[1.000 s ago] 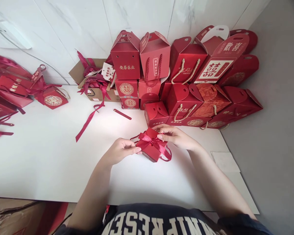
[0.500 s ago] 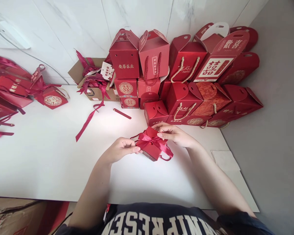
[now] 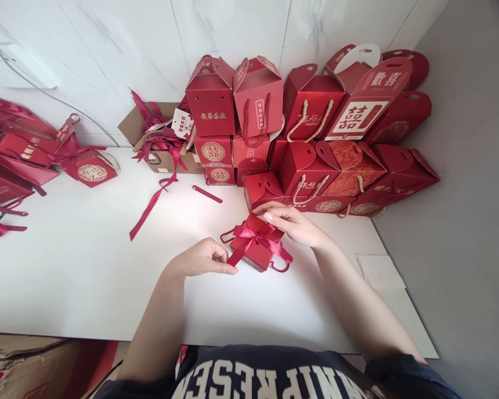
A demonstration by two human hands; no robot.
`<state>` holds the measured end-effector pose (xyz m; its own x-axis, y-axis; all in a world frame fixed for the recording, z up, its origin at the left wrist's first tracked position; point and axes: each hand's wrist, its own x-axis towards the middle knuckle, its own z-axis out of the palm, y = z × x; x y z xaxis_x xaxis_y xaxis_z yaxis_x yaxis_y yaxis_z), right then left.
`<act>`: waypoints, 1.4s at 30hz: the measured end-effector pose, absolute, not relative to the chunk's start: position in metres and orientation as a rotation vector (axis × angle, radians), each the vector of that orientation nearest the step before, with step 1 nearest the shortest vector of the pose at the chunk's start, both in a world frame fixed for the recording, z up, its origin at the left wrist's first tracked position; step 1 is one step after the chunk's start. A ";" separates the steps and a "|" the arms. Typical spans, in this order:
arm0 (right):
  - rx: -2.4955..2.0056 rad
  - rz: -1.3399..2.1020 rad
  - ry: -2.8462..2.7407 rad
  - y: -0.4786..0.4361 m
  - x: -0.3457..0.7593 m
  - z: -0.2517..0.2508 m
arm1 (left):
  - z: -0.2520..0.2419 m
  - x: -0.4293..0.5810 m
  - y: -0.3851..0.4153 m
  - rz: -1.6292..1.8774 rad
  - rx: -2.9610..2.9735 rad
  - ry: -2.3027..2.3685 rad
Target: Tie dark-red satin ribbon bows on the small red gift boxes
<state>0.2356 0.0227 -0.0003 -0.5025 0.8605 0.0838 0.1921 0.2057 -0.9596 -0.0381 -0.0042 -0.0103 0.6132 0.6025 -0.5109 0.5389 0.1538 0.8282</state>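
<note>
A small red gift box [image 3: 255, 256] lies on the white table, tied on top with a crimson satin ribbon bow [image 3: 258, 237]. Dark red cord handles show at its left and lower right. My left hand [image 3: 202, 257] is closed, pinching the loose ribbon end at the box's left side between thumb and fingers. At the far right edge of the box is my right hand [image 3: 293, 223], its fingers stretched out and the thumb apart from them. Its fingertips are close to the box top; whether they touch it I cannot tell.
Red gift boxes [image 3: 311, 166] stand stacked along the tiled wall and grey side wall. A cardboard box [image 3: 174, 162] holds crimson ribbons, one trailing onto the table [image 3: 87, 260]. A red strip [image 3: 207, 194] lies nearby. More ribboned boxes [image 3: 93, 166] sit at the left.
My left hand has come slightly towards me, drawing the ribbon end out to the lower left. My right hand has lifted its thumb off the bow and shifted a little away from me.
</note>
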 end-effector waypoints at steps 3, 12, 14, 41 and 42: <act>-1.018 1.280 -1.841 0.021 0.240 0.004 | 0.005 -0.049 -0.006 -0.081 1.505 0.992; -1.246 1.121 -1.766 0.014 0.253 0.001 | 0.038 -0.035 0.000 0.476 1.821 1.474; -1.262 1.135 -1.772 0.008 0.251 0.000 | 0.032 -0.023 0.001 0.581 1.806 1.420; -1.301 1.363 -1.517 -0.035 0.246 -0.056 | -0.009 0.022 -0.064 0.734 1.887 1.860; -1.305 1.362 -1.516 -0.035 0.247 -0.056 | -0.009 0.017 -0.062 0.765 1.842 1.869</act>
